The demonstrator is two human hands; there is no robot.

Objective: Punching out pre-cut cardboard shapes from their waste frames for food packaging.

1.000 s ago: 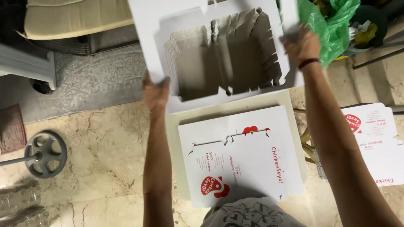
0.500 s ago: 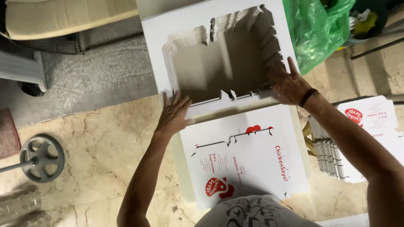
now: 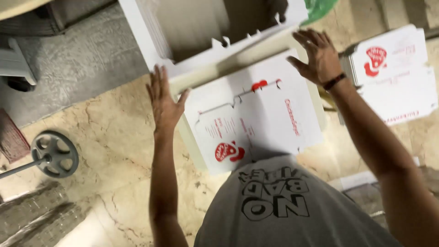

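My left hand (image 3: pixel 163 103) hovers flat, fingers spread, just left of a flat white carton blank with red print (image 3: pixel 254 114) that lies on a stack before me. My right hand (image 3: pixel 316 54), wearing a dark wristband, is spread above the blank's far right corner. Neither hand holds anything. A folded-up white box (image 3: pixel 192 32) with a grey inside stands beyond the blank, its near rim close to my left fingertips.
More flat printed blanks (image 3: pixel 393 73) are piled at the right. A grey weight plate on a bar (image 3: pixel 54 153) lies at the left on the marble floor. A green plastic bag (image 3: pixel 318 8) shows at the top. Grey mat at the upper left.
Both hands have let go of the folded box and pulled back toward me, fingers spread. The box now rests farther away, and the view has tilted down.
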